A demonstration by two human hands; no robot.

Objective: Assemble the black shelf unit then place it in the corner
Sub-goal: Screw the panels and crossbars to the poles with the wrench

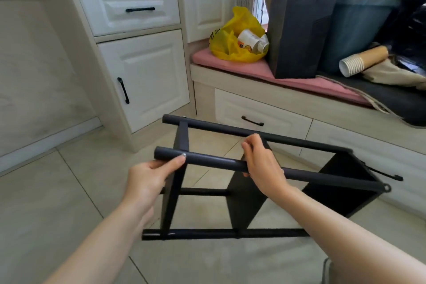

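In the lower centre, the black shelf unit [244, 193] lies on its side on the tiled floor [57, 203]. The left hand [149, 177] grips its near pole [214, 161] by the left end. The right hand [262, 163] curls over the pole's middle.

Illumination: bright, even and diffuse, with no hard glare. Shadows: soft and faint on the floor tiles [69, 191] beneath the black shelf unit [244, 203]. Distortion: wide-angle bowing of the cabinet [143, 76] lines toward the left edge. Focus: centre fairly sharp; the lowest rail [207, 233] appears smeared.
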